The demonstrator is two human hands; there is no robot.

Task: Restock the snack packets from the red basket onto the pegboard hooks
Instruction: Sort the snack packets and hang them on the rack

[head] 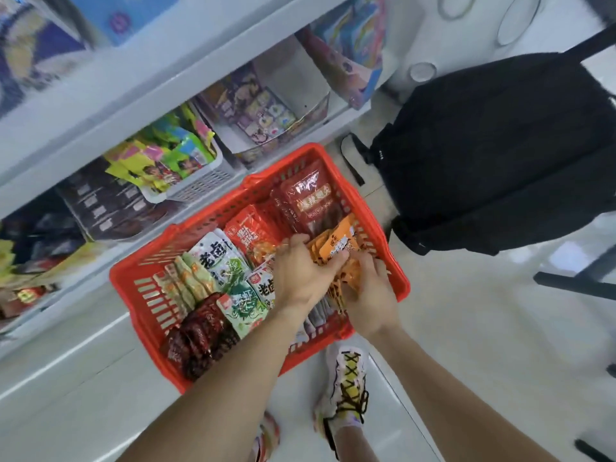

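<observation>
A red plastic basket sits on the pale floor below me, full of snack packets. Both hands reach into its right side. My left hand is closed over a bunch of orange snack packets, thumb on top. My right hand grips the lower part of the same orange bunch from the right. Green and white packets lie in the middle, dark red packets at the near end, and red packets at the far end. No pegboard hooks show in this view.
White shop shelves run along the left, holding a white bin of bright packets and boxed goods. A black backpack stands on the floor to the right. My shoes are just below the basket.
</observation>
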